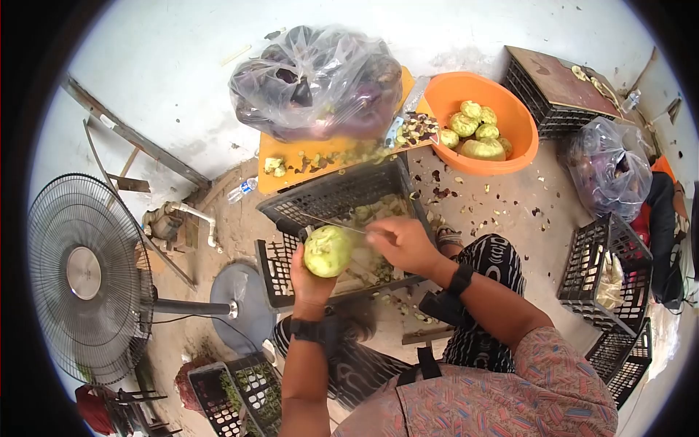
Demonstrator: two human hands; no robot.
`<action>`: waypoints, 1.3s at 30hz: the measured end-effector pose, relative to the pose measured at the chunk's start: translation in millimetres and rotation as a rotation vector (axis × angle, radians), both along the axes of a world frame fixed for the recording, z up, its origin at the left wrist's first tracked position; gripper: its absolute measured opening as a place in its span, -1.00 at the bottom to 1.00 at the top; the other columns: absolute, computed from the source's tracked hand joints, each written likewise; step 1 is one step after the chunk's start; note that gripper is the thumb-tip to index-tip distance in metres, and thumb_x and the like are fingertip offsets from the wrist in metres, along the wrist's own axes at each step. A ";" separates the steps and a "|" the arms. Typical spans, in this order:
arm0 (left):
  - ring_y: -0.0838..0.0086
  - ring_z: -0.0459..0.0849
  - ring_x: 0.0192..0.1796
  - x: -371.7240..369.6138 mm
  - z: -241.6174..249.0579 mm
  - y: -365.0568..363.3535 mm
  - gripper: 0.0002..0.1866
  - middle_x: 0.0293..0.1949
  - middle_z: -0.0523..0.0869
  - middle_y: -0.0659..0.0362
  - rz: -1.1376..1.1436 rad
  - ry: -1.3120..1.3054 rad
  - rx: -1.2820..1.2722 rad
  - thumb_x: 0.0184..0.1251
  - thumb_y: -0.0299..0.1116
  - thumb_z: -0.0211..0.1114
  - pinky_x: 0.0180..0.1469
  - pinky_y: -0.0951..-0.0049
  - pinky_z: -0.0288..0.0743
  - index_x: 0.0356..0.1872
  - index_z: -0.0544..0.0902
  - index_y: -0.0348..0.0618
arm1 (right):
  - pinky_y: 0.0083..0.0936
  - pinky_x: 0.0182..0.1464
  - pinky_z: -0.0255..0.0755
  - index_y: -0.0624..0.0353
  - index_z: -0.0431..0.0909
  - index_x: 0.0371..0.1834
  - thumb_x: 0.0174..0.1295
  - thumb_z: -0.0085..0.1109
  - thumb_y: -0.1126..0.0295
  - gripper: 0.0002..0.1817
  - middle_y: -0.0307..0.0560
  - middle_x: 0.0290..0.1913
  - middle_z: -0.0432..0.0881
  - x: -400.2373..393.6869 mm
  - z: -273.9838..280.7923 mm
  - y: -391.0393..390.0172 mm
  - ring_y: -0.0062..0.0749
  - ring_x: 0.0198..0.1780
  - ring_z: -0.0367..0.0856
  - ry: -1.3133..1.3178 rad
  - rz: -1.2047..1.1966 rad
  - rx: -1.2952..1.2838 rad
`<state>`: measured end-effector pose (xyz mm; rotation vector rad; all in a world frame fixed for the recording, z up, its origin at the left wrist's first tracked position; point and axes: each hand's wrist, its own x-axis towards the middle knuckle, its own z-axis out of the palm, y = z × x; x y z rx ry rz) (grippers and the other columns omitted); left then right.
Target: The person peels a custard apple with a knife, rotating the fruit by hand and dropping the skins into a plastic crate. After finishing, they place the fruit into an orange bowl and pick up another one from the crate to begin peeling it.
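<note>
My left hand (309,288) is wrapped round the underside of a round, pale green peeled eggplant (328,251), held above a black plastic crate (280,280). Just to its right, my right hand (405,244) is closed on a knife (329,221). The thin blade points left, over the top of the eggplant; its handle is hidden in my fingers. Pale peelings (386,207) lie in the crate below both hands.
A clear bag of purple eggplants (317,91) rests on an orange board (291,162) strewn with scraps. Peeled eggplants (483,150) sit in an orange basin (520,142). On the left stands a fan (84,273). More crates (608,266) and another bag (610,166) are at right.
</note>
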<state>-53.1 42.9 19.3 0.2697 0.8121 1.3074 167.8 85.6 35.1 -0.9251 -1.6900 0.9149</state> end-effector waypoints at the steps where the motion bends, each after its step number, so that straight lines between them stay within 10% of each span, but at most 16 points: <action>1: 0.09 0.46 0.32 0.8 -3.4 1.8 -0.34 0.29 0.51 0.05 -0.001 0.002 -0.001 0.41 0.16 -0.12 0.30 -0.05 0.31 0.31 0.44 -0.09 | -0.39 -0.40 0.45 0.22 0.68 -0.20 0.20 0.30 0.21 -0.72 -0.02 -0.58 0.54 -3.8 0.9 -0.3 -0.30 -0.50 0.61 0.039 0.019 -0.066; 10: 0.17 0.46 0.33 16.5 -16.9 10.9 -0.41 0.30 0.50 0.04 -0.011 -0.024 0.198 0.45 0.03 -0.08 0.40 0.14 0.26 0.33 0.40 -0.16 | -0.58 -0.49 0.46 0.44 0.50 0.12 0.11 0.40 0.16 -0.36 -0.08 -0.33 0.68 -18.6 -2.0 -4.3 -0.51 -0.62 0.56 0.107 0.155 -0.704; 26: 0.33 0.53 0.21 20.5 -8.4 -1.7 -0.39 0.24 0.52 0.12 -0.139 0.266 0.205 0.40 -0.03 0.22 0.15 0.24 0.51 0.39 0.31 -0.01 | -0.52 -0.24 0.49 0.30 0.52 0.13 0.17 0.31 0.37 -0.54 0.03 -0.28 0.71 -10.0 -13.8 14.8 -0.56 -0.32 0.59 0.239 -0.014 -0.425; 32: 0.09 0.47 0.31 26.8 9.5 -3.4 -0.31 0.33 0.39 0.05 -0.256 0.087 0.205 0.32 -0.19 0.31 0.10 0.01 0.59 0.42 0.20 0.03 | -0.51 -0.24 0.48 0.33 0.52 0.12 0.22 0.27 0.36 -0.57 -0.01 -0.31 0.70 -8.7 -16.8 15.0 -0.54 -0.35 0.58 0.212 0.000 -0.402; 39: -0.07 0.51 0.28 31.0 8.0 -4.3 -0.23 0.35 0.40 -0.06 -0.234 0.118 0.274 0.37 0.12 0.17 0.16 0.01 0.55 0.46 0.16 -0.06 | -0.47 -0.21 0.51 0.35 0.52 0.11 0.23 0.27 0.33 -0.57 0.09 -0.25 0.71 -11.0 -5.1 11.7 -0.45 -0.28 0.65 0.191 0.000 -0.340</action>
